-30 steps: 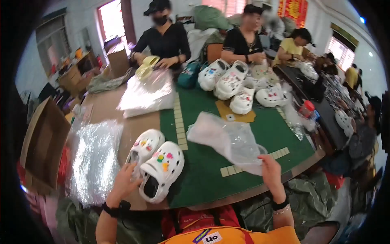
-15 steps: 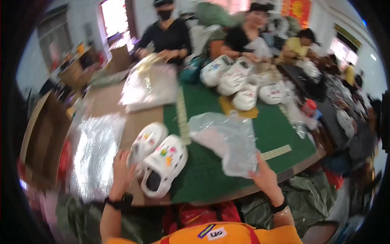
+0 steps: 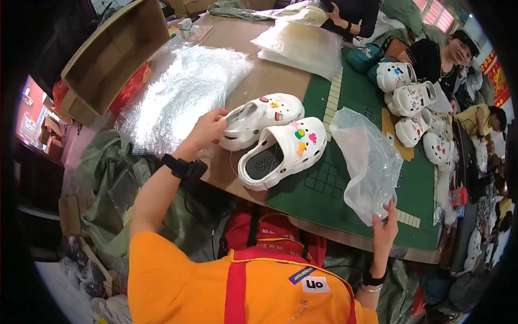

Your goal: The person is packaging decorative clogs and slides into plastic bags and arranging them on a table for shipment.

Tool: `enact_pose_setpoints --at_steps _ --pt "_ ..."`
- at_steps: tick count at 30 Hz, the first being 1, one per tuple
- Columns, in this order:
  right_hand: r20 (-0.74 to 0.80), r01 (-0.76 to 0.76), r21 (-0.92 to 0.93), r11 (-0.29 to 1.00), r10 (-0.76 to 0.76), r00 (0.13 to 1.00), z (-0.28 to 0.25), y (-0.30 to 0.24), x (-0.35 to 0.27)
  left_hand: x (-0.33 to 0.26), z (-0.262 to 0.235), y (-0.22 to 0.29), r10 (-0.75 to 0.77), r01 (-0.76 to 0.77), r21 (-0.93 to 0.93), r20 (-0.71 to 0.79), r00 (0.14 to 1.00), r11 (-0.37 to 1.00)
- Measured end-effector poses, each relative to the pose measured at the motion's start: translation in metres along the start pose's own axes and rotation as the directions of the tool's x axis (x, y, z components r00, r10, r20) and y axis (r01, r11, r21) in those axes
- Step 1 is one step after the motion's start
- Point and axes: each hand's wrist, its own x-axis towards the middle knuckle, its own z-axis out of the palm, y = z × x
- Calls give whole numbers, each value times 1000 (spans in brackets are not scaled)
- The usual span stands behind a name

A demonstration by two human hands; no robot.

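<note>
White clogs (image 3: 275, 137), pair with coloured charms, on green mat (image 3: 345, 189): left hand (image 3: 206, 129) fingers gripping one heel, right hand (image 3: 384, 229) pinching clear plastic bag (image 3: 369, 162).

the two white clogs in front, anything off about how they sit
Nothing stands out. Both white clogs lie sole-down, side by side; the left hand grips the far one's heel and the right hand holds a clear plastic bag.

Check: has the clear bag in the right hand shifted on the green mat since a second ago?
Cannot tell. The camera swung between pictures; the clear bag lies on the green mat right of the clogs, right hand at its edge.
</note>
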Motion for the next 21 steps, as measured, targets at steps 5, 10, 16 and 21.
enact_pose_setpoints --at_steps 5,10,16,21 --pt "-21 61 12 998 -61 998 6 -2 2 -14 -2 3 247 -264 321 92 965 910" --pt "10 37 -47 998 -37 999 8 -10 6 -24 26 34 520 -511 540 153 841 668" --pt "-11 72 -65 995 -73 997 12 -4 4 2 60 38 409 -475 645 265 873 598" --pt "15 206 -34 978 -206 979 13 6 -1 3 78 39 426 -383 741 145 893 552"
